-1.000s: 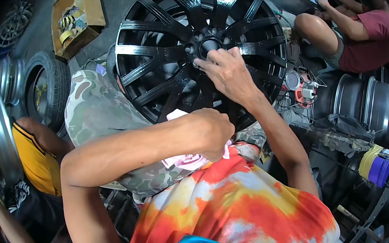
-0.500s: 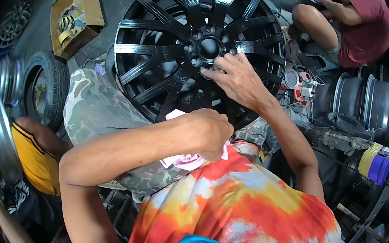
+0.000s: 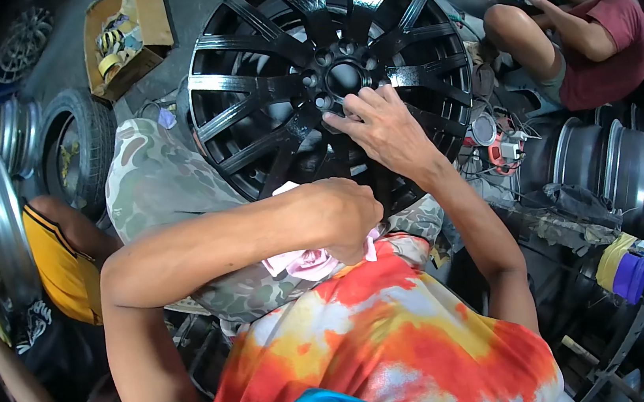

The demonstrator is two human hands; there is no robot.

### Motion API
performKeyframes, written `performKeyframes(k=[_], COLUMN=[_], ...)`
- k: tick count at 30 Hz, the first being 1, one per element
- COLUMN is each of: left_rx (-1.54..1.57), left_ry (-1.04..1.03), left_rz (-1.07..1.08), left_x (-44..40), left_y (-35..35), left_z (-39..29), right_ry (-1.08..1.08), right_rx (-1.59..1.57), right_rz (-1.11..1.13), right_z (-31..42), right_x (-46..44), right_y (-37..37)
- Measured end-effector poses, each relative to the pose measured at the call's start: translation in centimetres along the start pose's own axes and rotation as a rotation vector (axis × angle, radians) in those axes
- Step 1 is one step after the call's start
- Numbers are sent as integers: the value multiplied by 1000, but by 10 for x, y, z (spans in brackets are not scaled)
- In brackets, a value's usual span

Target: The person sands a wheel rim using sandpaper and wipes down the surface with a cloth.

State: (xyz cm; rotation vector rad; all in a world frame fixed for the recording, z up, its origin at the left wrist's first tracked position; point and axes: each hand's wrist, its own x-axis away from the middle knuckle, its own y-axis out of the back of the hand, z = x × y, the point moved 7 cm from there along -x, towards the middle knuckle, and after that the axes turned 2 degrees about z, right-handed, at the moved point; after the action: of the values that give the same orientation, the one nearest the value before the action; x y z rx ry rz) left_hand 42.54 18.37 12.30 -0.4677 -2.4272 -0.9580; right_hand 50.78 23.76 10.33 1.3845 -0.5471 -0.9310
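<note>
A glossy black multi-spoke wheel rim [image 3: 225, 83] leans in front of my knees, its round hub hole and bolt holes facing me. My right hand [image 3: 387, 134] is at the lower edge of the hub, fingers bent and tips against the black surface; anything pinched under them is hidden. Lower down, my left hand [image 3: 352, 217] is closed in a fist over a pink cloth [image 3: 309, 264], which bunches out below it onto my lap. That hand is close to the rim's bottom edge.
An open cardboard box [image 3: 152, 18] of tape and scraps stands behind a tire [image 3: 86, 148]. More rims [image 3: 599, 161] stack at right, near a red power strip [image 3: 505, 150] with cords. A co-worker in a maroon shirt [image 3: 610, 49] handles a silver rim; another person's yellow shorts [image 3: 63, 262] show left.
My right hand has shifted slightly left along the hub's lower edge. My left hand and the pink cloth have barely moved. The maroon-shirted person's hands have shifted a little.
</note>
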Motion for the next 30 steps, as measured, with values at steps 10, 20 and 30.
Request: performKeyframes(k=[10, 20, 30], left_rx=[-11, -6, -4], left_ry=[56, 36, 41], left_rz=[97, 61, 64], left_x=[-2, 2, 6], left_y=[-2, 1, -1], left_z=[3, 0, -3], right_ry=[49, -32, -168], right_rx=[98, 45, -63], right_rz=[-78, -66, 12], right_z=[6, -6, -18], right_x=[-4, -4, 18], right_y=[-3, 0, 23])
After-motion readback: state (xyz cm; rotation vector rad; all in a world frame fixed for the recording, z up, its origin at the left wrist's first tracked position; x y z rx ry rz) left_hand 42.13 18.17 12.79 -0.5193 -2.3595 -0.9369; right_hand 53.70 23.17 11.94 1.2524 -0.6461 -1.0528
